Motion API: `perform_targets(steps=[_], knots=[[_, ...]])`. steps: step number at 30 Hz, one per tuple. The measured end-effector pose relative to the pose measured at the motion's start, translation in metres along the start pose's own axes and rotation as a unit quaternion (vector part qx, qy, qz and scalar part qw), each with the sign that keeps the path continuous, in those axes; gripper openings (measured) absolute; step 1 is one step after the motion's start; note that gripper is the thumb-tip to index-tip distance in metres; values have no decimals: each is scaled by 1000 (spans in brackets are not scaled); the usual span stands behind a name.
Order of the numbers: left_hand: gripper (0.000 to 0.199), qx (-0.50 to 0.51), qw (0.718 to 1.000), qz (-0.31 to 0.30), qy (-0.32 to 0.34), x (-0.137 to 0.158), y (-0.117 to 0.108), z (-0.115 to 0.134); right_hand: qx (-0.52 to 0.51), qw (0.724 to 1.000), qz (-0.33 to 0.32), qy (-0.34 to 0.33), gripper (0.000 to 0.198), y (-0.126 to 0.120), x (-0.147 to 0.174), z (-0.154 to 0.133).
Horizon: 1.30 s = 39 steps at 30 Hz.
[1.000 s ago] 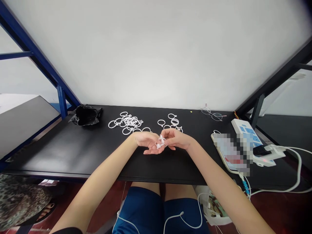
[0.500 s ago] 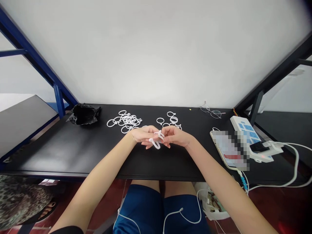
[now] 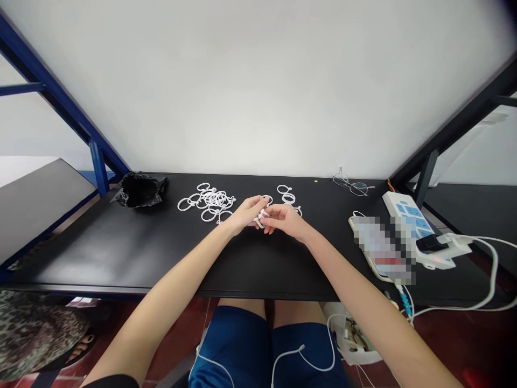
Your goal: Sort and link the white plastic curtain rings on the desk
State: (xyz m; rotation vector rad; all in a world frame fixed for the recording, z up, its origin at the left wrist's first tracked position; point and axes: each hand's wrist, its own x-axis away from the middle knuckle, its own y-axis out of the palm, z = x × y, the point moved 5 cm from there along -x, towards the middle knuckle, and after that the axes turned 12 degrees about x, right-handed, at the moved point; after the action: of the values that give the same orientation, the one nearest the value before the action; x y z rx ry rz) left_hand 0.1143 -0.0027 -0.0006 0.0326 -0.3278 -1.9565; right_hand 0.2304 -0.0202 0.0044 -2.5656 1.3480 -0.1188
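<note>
— What fills the scene? 
— A black table point(image 3: 121, 248) under a white wall point(image 3: 258, 81), blue frame at upper left; bare tabletop at lower left, cables crowding the right edge.

— And the hands? 
— At frame centre, left hand point(image 3: 244, 213) and right hand point(image 3: 285, 220) pinch one white ring point(image 3: 260, 217) together, beside the ring pile point(image 3: 208, 202).

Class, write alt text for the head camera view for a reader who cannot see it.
Two bare hands, left hand and right hand, meet over a black table, pinching a small white plastic ring. More white rings lie behind; glasses and a phone sit right.
</note>
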Motion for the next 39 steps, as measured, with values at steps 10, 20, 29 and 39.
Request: perform_targets(steps=[10, 20, 29, 39], knots=[[34, -7, 999, 28, 25, -2, 0, -1, 30, 999, 12, -19, 29, 7, -2, 8], [37, -53, 997, -34, 39, -2, 1, -1, 29, 998, -50, -3, 37, 18, -2, 6], [38, 3, 983, -168, -76, 8, 0, 5, -143, 981, -124, 30, 21, 13, 5, -4], [39, 138, 939, -316, -8, 39, 27, 32, -255, 942, -199, -91, 30, 23, 20, -45]])
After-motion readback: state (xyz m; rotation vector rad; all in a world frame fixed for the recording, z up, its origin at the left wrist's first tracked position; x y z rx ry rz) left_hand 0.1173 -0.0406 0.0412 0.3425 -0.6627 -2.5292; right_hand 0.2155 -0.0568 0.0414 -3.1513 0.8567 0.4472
